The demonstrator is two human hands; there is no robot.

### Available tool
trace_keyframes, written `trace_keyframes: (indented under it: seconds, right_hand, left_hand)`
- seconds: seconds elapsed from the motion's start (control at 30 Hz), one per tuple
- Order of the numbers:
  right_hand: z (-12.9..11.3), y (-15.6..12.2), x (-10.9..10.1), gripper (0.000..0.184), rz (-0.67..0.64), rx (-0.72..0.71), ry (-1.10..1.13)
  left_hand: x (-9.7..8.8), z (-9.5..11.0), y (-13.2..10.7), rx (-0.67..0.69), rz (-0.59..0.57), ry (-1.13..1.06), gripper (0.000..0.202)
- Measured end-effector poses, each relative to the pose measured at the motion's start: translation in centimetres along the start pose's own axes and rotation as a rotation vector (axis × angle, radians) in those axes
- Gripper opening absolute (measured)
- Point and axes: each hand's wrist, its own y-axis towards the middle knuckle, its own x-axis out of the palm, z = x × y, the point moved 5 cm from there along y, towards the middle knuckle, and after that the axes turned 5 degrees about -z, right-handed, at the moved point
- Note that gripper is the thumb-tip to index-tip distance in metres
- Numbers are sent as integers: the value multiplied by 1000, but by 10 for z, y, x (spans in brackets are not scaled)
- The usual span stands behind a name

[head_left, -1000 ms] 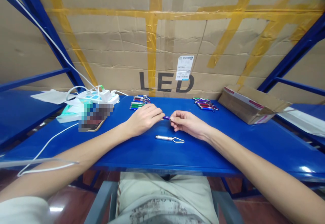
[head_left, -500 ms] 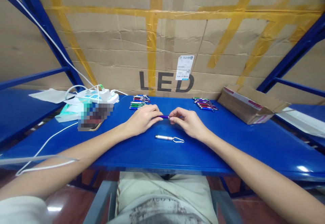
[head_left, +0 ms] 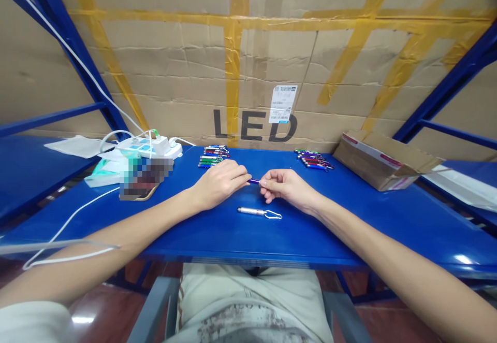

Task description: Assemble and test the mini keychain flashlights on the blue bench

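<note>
Near the centre of the frame, a slim, glossy purple tube [head_left: 254, 181] is held between the 2 hands. The left hand [head_left: 224, 183] pinches its left end with bunched fingers, and the right hand [head_left: 285, 186] grips its right end between thumb and fingers; the short middle stretch shows, the ends being hidden. Just below lies a silver metal tube [head_left: 251, 211], cylindrical and dark-tipped at the left, with a looped wire clip [head_left: 273, 215] at its right end. Similar shiny tubes in blue, green, red and silver lie side by side in a left group [head_left: 210, 159] beyond the left hand, and a right group [head_left: 313, 160] beyond the right hand. The tabletop [head_left: 310, 244] is smooth, reflective blue; its front edge crosses the lower part of the frame, with bare surface between it and the silver tube, and more to the right of the right forearm. A creased brown carton [head_left: 370, 162] with raised flaps bounds the right side, while a phone [head_left: 149, 182], partly pixelated, and a white power strip [head_left: 173, 151] with cables bound the left. Across the back stands a wrinkled cardboard panel [head_left: 186, 84] crossed by yellow-brown tape [head_left: 233, 63], printed "LED" in large black capitals; its white label [head_left: 282, 103] carries barcodes and print too small to read
</note>
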Motion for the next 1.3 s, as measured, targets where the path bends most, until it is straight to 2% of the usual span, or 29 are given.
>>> trace_keyframes:
  seconds: [0.23,0.37,0.5,0.6,0.67,0.73,0.8,0.87,0.97,1.07,1.3]
  right_hand:
    - [0,-1,2,49,-21,74,139]
    - [-1,0,1,50,-21,56,112]
    - [-5,3,-1,51,17,-87,-113]
    - [-7,5,-8,43,64,-181,-350]
    - [-12,4,-19,30,163,-258,-570]
    - [-18,0,-33,14,282,-353,-885]
    - [-20,-1,-47,10,359,-377,-1121]
    - [-16,1,-58,12,341,-328,-1276]
    - [-6,6,-68,18,289,-254,-1368]
    - [1,11,-65,22,226,-215,-1409]
    - [-1,16,-58,10,201,-177,-1365]
  left_hand:
    - [-2,4,1,54,38,55,20]
    - [1,0,2,-10,10,-7,24]
    - [9,-10,-1,-164,-62,-201,27]
    - [17,-18,-5,-264,-140,-324,29]
    - [22,-24,-8,-326,-173,-390,31]
    - [25,-29,-11,-386,-175,-460,34]
    - [28,-33,-13,-436,-162,-521,34]
    - [30,-35,-14,-475,-146,-571,34]
    - [30,-35,-13,-518,-133,-635,32]
    - [29,-33,-12,-543,-133,-672,30]
    - [28,-33,-11,-535,-144,-688,29]
